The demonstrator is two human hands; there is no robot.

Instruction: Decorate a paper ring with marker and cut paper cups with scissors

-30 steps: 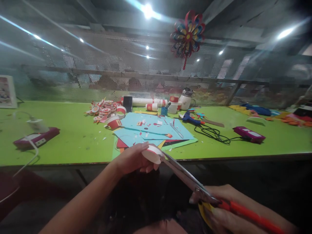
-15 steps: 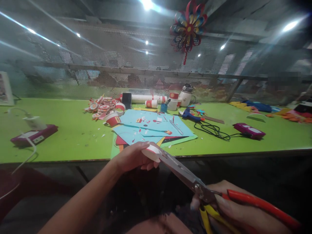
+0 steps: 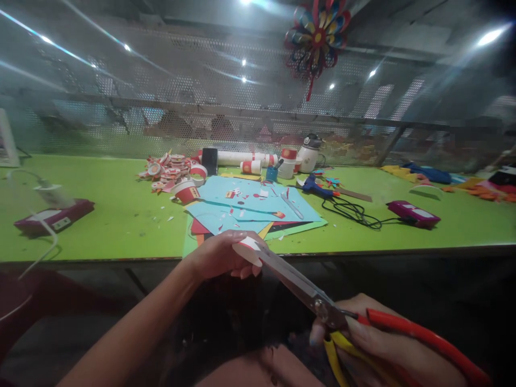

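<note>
Scissors [image 3: 321,307]: handles spread wider than one second ago; I see the blade tips at the cut piece [image 3: 247,249], contact unclear.
Right hand [image 3: 391,346]: gripping the scissors, on the near right side of the blue paper [image 3: 266,205].
Left hand [image 3: 221,255]: gripping the cut piece, white with red, at the near edge of the blue paper.
Table [image 3: 129,231]: bright green; small scraps [image 3: 170,219] left of the blue paper.
Left of blue paper: red-and-white craft pile [image 3: 171,169], tilted paper cup [image 3: 186,191]; farther out, purple power block [image 3: 54,216].
Behind blue paper: upright black phone [image 3: 210,161], lidded flask [image 3: 309,153].
Right of blue paper: corded glue gun [image 3: 316,186], second purple block [image 3: 413,213].
Room: I view a perforated screen [image 3: 189,105] beyond the blue paper; bright lamps [image 3: 494,35] and a petalled ornament [image 3: 318,37] above.
</note>
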